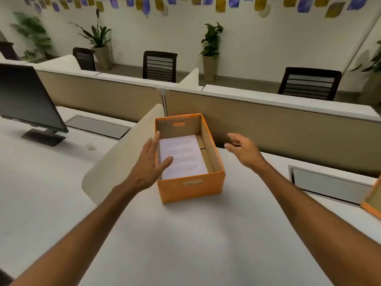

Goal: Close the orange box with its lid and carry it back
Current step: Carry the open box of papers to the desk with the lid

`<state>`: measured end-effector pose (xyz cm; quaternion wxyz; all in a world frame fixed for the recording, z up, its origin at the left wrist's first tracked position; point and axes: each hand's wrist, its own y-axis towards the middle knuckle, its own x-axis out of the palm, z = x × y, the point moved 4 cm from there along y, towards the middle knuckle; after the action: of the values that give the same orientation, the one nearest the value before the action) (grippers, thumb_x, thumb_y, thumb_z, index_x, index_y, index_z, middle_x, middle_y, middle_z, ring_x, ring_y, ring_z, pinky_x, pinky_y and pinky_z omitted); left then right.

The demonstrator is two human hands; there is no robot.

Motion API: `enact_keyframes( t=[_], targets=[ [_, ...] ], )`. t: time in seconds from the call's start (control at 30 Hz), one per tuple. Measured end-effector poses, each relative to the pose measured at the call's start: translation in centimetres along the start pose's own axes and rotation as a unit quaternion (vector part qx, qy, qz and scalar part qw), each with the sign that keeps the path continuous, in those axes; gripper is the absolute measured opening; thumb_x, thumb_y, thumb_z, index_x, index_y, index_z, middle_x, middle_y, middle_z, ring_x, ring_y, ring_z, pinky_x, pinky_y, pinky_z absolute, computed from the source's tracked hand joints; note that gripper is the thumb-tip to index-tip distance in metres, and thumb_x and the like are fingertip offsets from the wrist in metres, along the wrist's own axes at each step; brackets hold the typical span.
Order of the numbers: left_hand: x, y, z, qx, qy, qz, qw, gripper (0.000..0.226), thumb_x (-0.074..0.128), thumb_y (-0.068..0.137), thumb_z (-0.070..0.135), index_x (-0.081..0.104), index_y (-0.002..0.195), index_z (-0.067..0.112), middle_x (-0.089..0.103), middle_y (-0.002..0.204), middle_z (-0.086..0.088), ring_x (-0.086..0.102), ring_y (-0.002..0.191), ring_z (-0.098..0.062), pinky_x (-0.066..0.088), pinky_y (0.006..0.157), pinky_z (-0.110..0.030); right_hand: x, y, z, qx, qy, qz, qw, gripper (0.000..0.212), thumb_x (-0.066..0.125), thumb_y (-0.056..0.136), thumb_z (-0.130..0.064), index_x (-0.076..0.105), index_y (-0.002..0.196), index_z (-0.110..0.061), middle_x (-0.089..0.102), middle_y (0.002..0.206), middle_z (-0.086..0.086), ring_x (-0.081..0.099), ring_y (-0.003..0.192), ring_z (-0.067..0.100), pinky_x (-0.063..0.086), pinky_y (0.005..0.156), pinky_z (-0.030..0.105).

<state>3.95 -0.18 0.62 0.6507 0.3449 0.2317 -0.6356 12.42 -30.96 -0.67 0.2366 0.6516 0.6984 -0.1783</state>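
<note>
Open orange box (190, 187) between spread left hand (147, 162) and right hand (244, 151)

No text can be read. The top sheet of the paper stack (181, 156) inside the orange box (190, 187) carries printed lines, all too blurred to make out. No label, brand, number or sign is legible elsewhere.

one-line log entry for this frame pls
box: open, papers inside | lid: desk's right edge, partly out of view | left hand: open at box's left wall | right hand: open, beside box
</note>
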Motion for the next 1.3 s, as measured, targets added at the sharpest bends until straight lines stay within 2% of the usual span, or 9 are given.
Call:
enact_keyframes(
  t=[0.17, 0.27, 0.37, 0.47, 0.57, 0.73, 0.87, 1.03, 1.3],
  targets=[
    [3.4, 0.7, -7.5, -0.176, -0.125, 0.006, 0.976, 0.081, 0.051, 0.097, 0.052, 0.010, 0.161, 0.023, 0.015, 0.169, -0.004, 0.025, 0.152, -0.029, 0.028, 0.119, -0.050, 3.9, 1.5, 4.9, 0.128, 0.066, -0.022, 0.989, 0.054, 0.060, 0.095, -0.040, 0.047, 0.145, -0.022, 0.054, 0.143, 0.009, 0.052, 0.127, 0.024, 0.045, 0.098, 0.038],
    [5.0, 0.5, -11.0, -0.265, -0.243, 0.012, 0.933, 0.064, 0.049, 0.099, 0.047, 0.032, 0.155, 0.023, 0.037, 0.161, -0.005, 0.045, 0.140, -0.030, 0.045, 0.108, -0.048, 5.4, 2.0, 6.8, 0.172, 0.106, -0.039, 0.979, 0.052, 0.056, 0.097, -0.044, 0.046, 0.145, -0.026, 0.049, 0.148, 0.006, 0.050, 0.129, 0.027, 0.045, 0.099, 0.045],
    [6.5, 0.2, -13.0, -0.313, -0.333, -0.032, 0.889, 0.054, 0.050, 0.099, 0.048, 0.048, 0.148, 0.025, 0.052, 0.150, 0.000, 0.054, 0.131, -0.033, 0.053, 0.099, -0.051, 6.5, 2.1, 8.1, 0.198, 0.138, -0.073, 0.968, 0.047, 0.054, 0.097, -0.047, 0.049, 0.142, -0.034, 0.051, 0.145, 0.003, 0.051, 0.127, 0.028, 0.046, 0.092, 0.047],
    [7.0, 0.1, -13.1, -0.306, -0.364, -0.067, 0.877, 0.044, 0.055, 0.092, 0.056, 0.067, 0.129, 0.036, 0.070, 0.128, 0.009, 0.066, 0.117, -0.027, 0.059, 0.089, -0.049, 6.9, 2.0, 8.7, 0.204, 0.157, -0.109, 0.960, 0.045, 0.051, 0.096, -0.051, 0.054, 0.138, -0.037, 0.060, 0.136, -0.003, 0.056, 0.124, 0.029, 0.049, 0.093, 0.055],
    [7.2, 0.0, -13.1, -0.309, -0.389, -0.070, 0.865, 0.043, 0.057, 0.084, 0.062, 0.074, 0.115, 0.036, 0.077, 0.110, 0.006, 0.072, 0.106, -0.023, 0.062, 0.079, -0.043, 7.3, 1.8, 9.3, 0.217, 0.181, -0.138, 0.949, 0.037, 0.047, 0.098, -0.053, 0.058, 0.131, -0.042, 0.067, 0.122, -0.009, 0.061, 0.115, 0.025, 0.054, 0.087, 0.056],
    [6.9, 0.3, -13.1, -0.301, -0.402, -0.072, 0.862, 0.044, 0.061, 0.087, 0.059, 0.073, 0.120, 0.032, 0.076, 0.117, 0.004, 0.070, 0.110, -0.027, 0.062, 0.082, -0.047, 7.5, 1.1, 9.1, 0.223, 0.226, -0.153, 0.936, 0.026, 0.048, 0.096, -0.053, 0.063, 0.118, -0.053, 0.070, 0.118, -0.011, 0.065, 0.110, 0.021, 0.061, 0.069, 0.043],
    [6.7, 0.1, -12.6, -0.294, -0.401, -0.061, 0.865, 0.040, 0.063, 0.088, 0.054, 0.075, 0.118, 0.030, 0.075, 0.119, 0.005, 0.071, 0.109, -0.028, 0.062, 0.078, -0.046, 7.0, 0.4, 8.9, 0.223, 0.239, -0.139, 0.935, 0.024, 0.055, 0.092, -0.053, 0.066, 0.114, -0.052, 0.072, 0.115, -0.009, 0.066, 0.110, 0.022, 0.062, 0.068, 0.045],
    [7.1, -1.0, -11.0, -0.275, -0.407, -0.053, 0.869, 0.040, 0.067, 0.087, 0.051, 0.075, 0.119, 0.028, 0.075, 0.119, 0.008, 0.072, 0.107, -0.029, 0.063, 0.075, -0.048, 5.2, -2.5, 9.2, 0.216, 0.249, -0.117, 0.937, 0.035, 0.060, 0.083, -0.056, 0.065, 0.117, -0.048, 0.074, 0.111, -0.012, 0.068, 0.106, 0.022, 0.062, 0.067, 0.045],
    [9.4, -3.5, -5.0, -0.243, -0.402, -0.087, 0.879, 0.041, 0.065, 0.091, 0.045, 0.072, 0.124, 0.022, 0.075, 0.118, 0.009, 0.071, 0.107, -0.028, 0.063, 0.075, -0.049, -0.7, -10.8, 10.2, 0.212, 0.274, -0.046, 0.937, 0.033, 0.065, 0.080, -0.055, 0.067, 0.113, -0.050, 0.074, 0.111, -0.012, 0.068, 0.107, 0.024, 0.062, 0.067, 0.046]
  ],
)
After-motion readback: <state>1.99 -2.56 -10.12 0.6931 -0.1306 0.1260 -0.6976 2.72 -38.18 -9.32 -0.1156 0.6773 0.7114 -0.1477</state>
